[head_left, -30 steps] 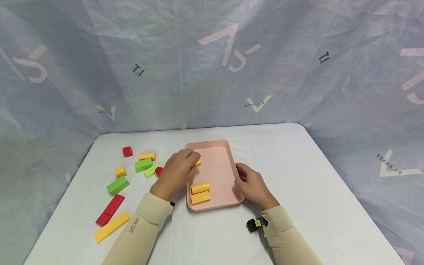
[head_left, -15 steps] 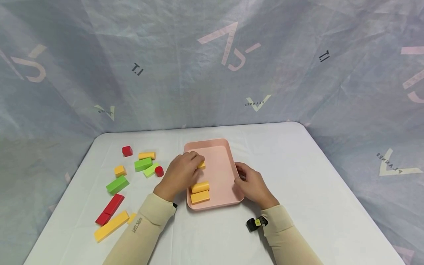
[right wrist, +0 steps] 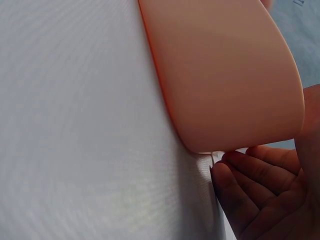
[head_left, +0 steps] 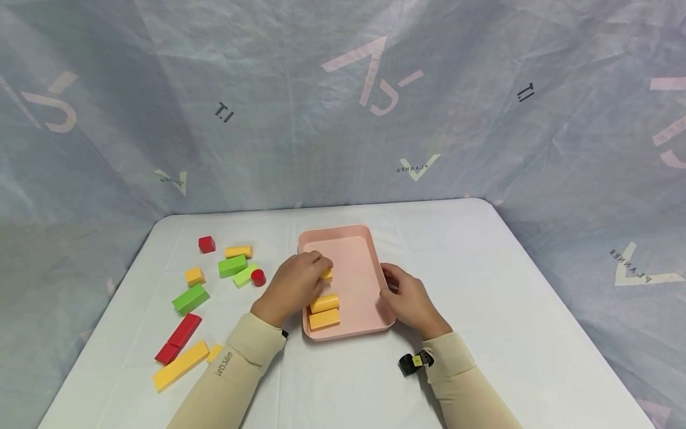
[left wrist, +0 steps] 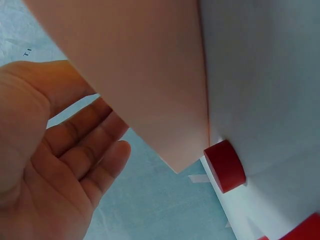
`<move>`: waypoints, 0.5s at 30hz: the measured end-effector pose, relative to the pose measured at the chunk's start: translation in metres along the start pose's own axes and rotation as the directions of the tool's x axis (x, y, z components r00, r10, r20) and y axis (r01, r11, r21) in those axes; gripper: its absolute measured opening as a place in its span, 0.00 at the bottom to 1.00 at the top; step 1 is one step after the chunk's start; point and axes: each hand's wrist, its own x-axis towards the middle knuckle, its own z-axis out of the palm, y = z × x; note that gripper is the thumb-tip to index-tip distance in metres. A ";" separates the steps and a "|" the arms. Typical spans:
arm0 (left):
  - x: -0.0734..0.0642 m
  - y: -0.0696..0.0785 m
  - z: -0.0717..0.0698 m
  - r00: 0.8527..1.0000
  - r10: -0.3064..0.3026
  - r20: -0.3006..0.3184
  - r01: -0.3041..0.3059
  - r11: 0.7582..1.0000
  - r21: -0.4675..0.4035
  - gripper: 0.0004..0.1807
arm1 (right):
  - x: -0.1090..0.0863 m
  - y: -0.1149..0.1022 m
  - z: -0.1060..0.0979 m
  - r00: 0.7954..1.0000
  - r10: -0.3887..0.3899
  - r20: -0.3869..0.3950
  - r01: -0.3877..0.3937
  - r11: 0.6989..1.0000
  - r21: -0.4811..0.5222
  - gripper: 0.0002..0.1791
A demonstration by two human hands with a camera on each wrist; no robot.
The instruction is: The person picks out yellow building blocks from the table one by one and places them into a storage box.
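A shallow pink tray (head_left: 355, 256) lies on the white-covered table. Over its left wall reaches my left hand (head_left: 295, 283), pinching a small yellow block (head_left: 327, 274) inside; the fingers cover most of that block. Nearer me in the tray, a yellow cylinder (head_left: 324, 302) lies beside a yellow rectangular block (head_left: 324, 320). My right hand (head_left: 411, 299) grips the tray's right side, thumb at the rim and fingers against the outer wall (right wrist: 225, 80). In the left wrist view, the tray wall (left wrist: 150, 85) hides the left fingertips.
Left of the tray lie a red cylinder (head_left: 258, 277), green blocks (head_left: 190, 299), red blocks (head_left: 184, 331), a long yellow block (head_left: 181, 366), a yellow cube (head_left: 195, 276), a red cube (head_left: 206, 244) and another yellow cylinder (head_left: 238, 252). A patterned grey curtain (head_left: 300, 119) hangs behind the table.
My left hand has moved the small yellow block slightly right and nearer to me inside the tray, toward the yellow cylinder. My right hand stays at the tray's side.
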 end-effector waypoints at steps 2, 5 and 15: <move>0.000 0.000 0.000 1.000 0.007 0.004 -0.007 1.000 0.003 0.13 | 0.000 0.000 0.000 1.000 0.002 0.000 -0.002 1.000 -0.002 0.29; 0.000 0.001 0.000 1.000 0.005 0.012 -0.005 1.000 0.004 0.11 | 0.000 0.000 0.001 1.000 0.004 0.002 -0.004 1.000 -0.007 0.29; 0.000 0.002 0.000 0.999 -0.011 0.046 0.009 0.999 0.036 0.08 | 0.000 0.000 0.000 1.000 0.005 0.002 -0.005 1.000 -0.009 0.29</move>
